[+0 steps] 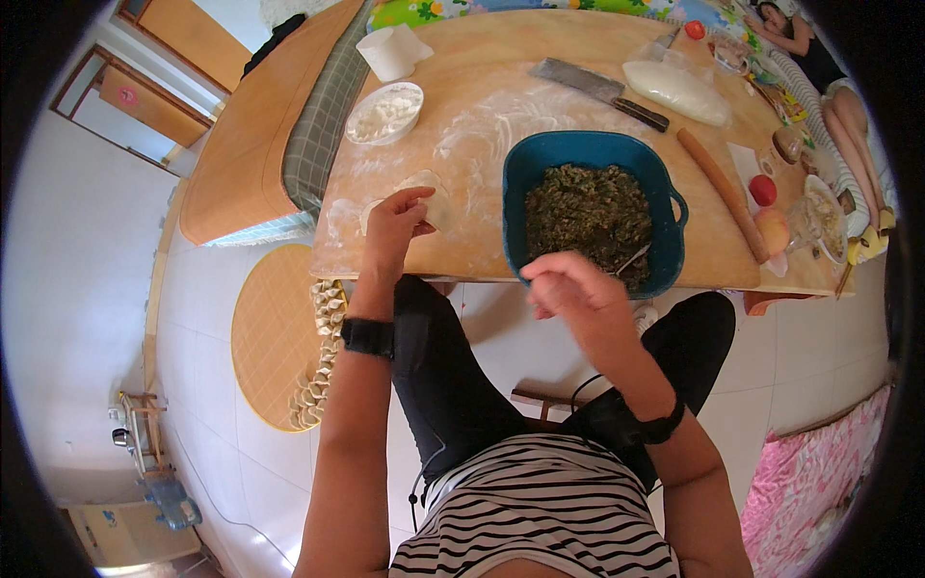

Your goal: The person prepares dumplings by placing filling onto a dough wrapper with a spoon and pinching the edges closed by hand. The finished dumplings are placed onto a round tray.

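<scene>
My left hand [405,217] is at the left of the floured wooden table, its fingers closed at the edge of round dough wrappers [436,206] lying under and beside it. Whether it grips one cannot be told. Blurred, my right hand [574,292] hangs over the near rim of a blue plastic basin [594,144]; what its fingers hold, if anything, is not clear. Dark green minced filling [589,209] lies in the basin, and a metal utensil handle [633,260] leans in it. A white bowl of flour [385,113] stands beyond my left hand.
Past the basin lie a cleaver [578,78] and a filled plastic bag [676,90]. A wooden rolling pin [723,193] is right of it, near a tomato [762,190]. Folded dumplings [309,397] rest on a round board [271,339] at lower left. A person [802,50] lies at upper right.
</scene>
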`<control>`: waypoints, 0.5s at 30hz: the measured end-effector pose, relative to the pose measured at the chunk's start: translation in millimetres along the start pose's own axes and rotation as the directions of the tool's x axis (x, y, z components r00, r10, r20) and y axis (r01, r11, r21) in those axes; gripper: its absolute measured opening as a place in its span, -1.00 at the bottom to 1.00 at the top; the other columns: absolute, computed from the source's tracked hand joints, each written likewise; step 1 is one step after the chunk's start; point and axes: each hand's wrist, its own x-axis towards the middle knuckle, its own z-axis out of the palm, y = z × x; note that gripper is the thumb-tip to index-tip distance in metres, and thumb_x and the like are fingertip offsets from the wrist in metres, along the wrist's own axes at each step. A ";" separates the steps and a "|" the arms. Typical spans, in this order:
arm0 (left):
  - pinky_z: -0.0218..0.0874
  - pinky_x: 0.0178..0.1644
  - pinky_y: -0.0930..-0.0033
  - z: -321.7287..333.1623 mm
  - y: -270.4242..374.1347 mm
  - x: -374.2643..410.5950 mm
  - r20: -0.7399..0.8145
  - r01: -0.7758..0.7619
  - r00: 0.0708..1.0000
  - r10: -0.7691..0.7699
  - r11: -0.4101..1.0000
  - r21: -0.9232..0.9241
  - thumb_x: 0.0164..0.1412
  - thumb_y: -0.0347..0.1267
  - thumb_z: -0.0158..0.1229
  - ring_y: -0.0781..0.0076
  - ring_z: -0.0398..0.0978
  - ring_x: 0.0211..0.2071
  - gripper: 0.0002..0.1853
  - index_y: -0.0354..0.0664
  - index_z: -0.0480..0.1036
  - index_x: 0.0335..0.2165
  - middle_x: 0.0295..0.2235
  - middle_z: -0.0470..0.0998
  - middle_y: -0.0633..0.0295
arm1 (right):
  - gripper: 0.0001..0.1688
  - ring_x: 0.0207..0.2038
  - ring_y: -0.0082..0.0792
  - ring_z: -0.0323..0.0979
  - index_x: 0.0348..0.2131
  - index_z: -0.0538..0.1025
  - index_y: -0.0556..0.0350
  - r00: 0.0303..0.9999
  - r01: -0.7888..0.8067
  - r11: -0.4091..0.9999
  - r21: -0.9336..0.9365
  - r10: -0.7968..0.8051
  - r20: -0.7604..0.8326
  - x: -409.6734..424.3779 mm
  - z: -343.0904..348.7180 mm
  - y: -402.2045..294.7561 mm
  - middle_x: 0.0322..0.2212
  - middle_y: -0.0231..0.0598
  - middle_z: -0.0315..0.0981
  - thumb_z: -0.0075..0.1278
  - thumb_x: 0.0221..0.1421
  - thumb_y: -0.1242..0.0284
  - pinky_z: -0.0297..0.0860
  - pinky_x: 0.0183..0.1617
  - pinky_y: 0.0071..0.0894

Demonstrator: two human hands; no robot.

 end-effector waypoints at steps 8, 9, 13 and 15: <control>0.38 -0.20 0.51 -6.3 46.5 -59.6 0.186 0.163 0.978 -0.096 0.909 -0.384 0.18 -0.48 0.03 0.48 0.49 -0.37 -0.72 -0.43 0.42 -0.14 -0.28 0.53 0.13 | -0.53 -0.29 -0.15 0.43 -0.18 0.33 0.11 0.798 0.509 0.644 -0.571 -0.601 0.033 33.1 61.0 19.1 -0.19 -0.09 0.32 0.17 -0.13 0.57 0.41 -0.27 -0.36; 0.38 -0.21 0.51 -8.6 50.9 -65.3 0.202 0.185 0.973 -0.109 0.894 -0.408 0.18 -0.48 0.03 0.48 0.50 -0.38 -0.72 -0.43 0.42 -0.15 -0.30 0.53 0.13 | -0.50 -0.28 -0.14 0.43 -0.18 0.32 0.11 0.769 0.521 0.601 -0.606 -0.639 0.027 38.5 65.3 21.4 -0.17 -0.09 0.31 0.18 -0.16 0.58 0.41 -0.27 -0.34; 0.37 -0.24 0.51 -16.1 52.9 -76.3 0.243 0.230 0.962 -0.121 0.839 -0.492 0.19 -0.46 0.04 0.48 0.50 -0.43 -0.71 -0.44 0.41 -0.14 -0.39 0.54 0.16 | -0.62 -0.32 -0.15 0.45 -0.27 0.37 0.10 0.784 0.561 0.651 -0.512 -0.616 0.075 51.0 71.8 30.9 -0.29 -0.16 0.41 0.16 -0.13 0.61 0.41 -0.31 -0.39; 0.36 -0.23 0.50 -22.2 47.1 -77.4 0.261 0.226 0.960 -0.099 0.823 -0.521 0.18 -0.45 0.05 0.49 0.50 -0.42 -0.69 -0.43 0.40 -0.13 -0.40 0.53 0.19 | -0.76 -0.35 -0.28 0.47 -0.31 0.43 0.14 0.850 0.490 0.767 -0.415 -0.526 0.032 53.3 76.8 31.7 -0.39 -0.21 0.45 0.11 -0.05 0.61 0.39 -0.32 -0.47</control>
